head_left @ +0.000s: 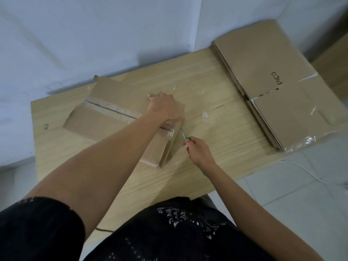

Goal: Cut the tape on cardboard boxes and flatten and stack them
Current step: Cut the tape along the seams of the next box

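A brown cardboard box (pixel 113 110) lies on the wooden table (pixel 216 113), with clear tape along its top seam and a dark slit running through that tape. My left hand (pixel 163 108) presses down on the box's right end, fingers over the far edge. My right hand (pixel 199 151) grips a green-handled cutter (pixel 185 137). Its blade tip meets the taped near-right corner of the box. A stack of flattened boxes (pixel 273 87), the top one printed "PICO", lies at the table's right end.
The table stands in a corner of white walls (pixel 94 34). A white cable (pixel 308 172) runs over the light floor at the right. Scraps of tape residue dot the tabletop between the box and the stack.
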`<move>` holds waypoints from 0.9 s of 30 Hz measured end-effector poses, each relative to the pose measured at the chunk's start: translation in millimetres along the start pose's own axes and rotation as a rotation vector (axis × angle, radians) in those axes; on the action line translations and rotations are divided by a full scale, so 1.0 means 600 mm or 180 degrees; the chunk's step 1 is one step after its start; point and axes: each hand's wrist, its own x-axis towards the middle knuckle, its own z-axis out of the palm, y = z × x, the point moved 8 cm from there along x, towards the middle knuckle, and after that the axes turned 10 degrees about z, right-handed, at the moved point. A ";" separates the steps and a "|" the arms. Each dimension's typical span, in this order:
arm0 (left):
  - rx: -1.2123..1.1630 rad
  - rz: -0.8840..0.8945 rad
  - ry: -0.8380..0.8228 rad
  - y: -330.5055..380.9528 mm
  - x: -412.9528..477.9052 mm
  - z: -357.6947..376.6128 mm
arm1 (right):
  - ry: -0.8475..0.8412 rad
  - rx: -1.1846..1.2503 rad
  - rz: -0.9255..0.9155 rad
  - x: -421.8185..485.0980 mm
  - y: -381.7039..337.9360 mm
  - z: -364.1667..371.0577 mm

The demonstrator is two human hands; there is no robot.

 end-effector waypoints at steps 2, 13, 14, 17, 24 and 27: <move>0.0026 -0.0100 -0.0021 -0.005 0.002 -0.007 | -0.0071 -0.0024 -0.0058 0.004 -0.013 0.005; -0.0100 -0.0033 0.0231 -0.004 0.010 -0.020 | 0.0001 -0.0050 -0.0195 0.007 -0.035 0.000; -0.0130 -0.0039 0.0220 -0.005 0.011 -0.022 | 0.0010 -0.0081 -0.0201 0.007 -0.037 -0.001; -0.0166 -0.0071 0.0179 -0.009 0.015 -0.019 | 0.0024 -0.0238 -0.0196 0.007 -0.042 0.001; -0.0154 -0.0059 0.0267 -0.007 0.006 -0.019 | -0.0119 -0.0366 -0.0130 0.012 -0.063 0.023; -0.0153 -0.0066 0.0355 -0.006 0.004 -0.016 | -0.0165 -0.0370 -0.0025 0.000 -0.046 0.045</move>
